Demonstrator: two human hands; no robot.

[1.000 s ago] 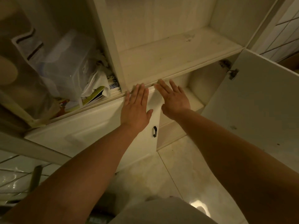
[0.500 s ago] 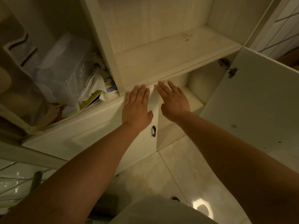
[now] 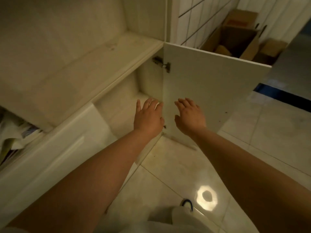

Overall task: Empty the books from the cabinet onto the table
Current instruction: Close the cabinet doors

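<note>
Lower cabinet compartment [image 3: 124, 105] stands open and accessible — open door [image 3: 210, 91] bounds it on the right, closed door [image 3: 67, 148] blocks the left.

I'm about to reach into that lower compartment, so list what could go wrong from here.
1. The open door stands out into the room beside the right hand; an arm or leg could knock it and strain the hinge.
2. The left hand is near the door's hinged edge; fingers could get pinched if it swings shut.
3. The glossy floor may be slippery when leaning in.
</note>
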